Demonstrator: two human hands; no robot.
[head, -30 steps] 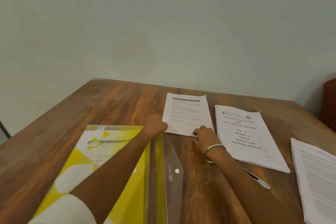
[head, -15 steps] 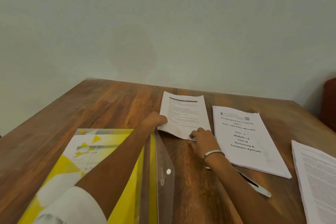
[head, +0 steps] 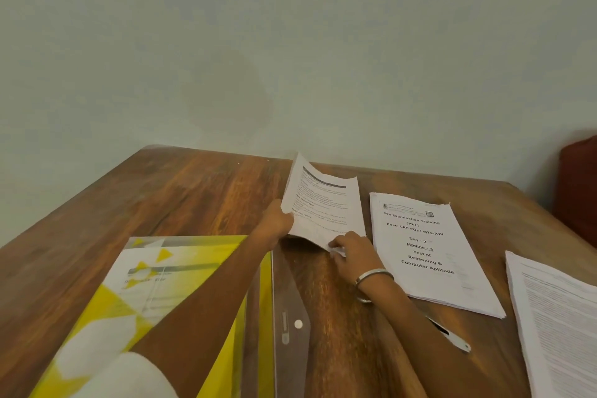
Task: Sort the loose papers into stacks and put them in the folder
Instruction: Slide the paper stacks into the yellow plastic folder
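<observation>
A thin printed paper stack (head: 326,207) is tilted up off the wooden table (head: 181,197), its left edge raised. My left hand (head: 274,223) grips its near left edge and my right hand (head: 350,249) pinches its near right corner. A yellow and clear plastic folder (head: 181,294) lies at the near left under my left forearm, its snap flap (head: 290,326) open to the right. A thicker stack titled "Pre Examination Training" (head: 426,252) lies flat to the right. Another printed stack (head: 555,317) lies at the right edge.
A pen (head: 452,336) lies on the table beside my right forearm, partly under the titled stack. A plain wall (head: 290,42) stands right behind the table's far edge. A dark red object (head: 581,187) sits at the far right.
The thin stack has come up from lying flat; its left side now stands raised and curled. Both hands have stayed on its near edge. The view has shifted slightly.
</observation>
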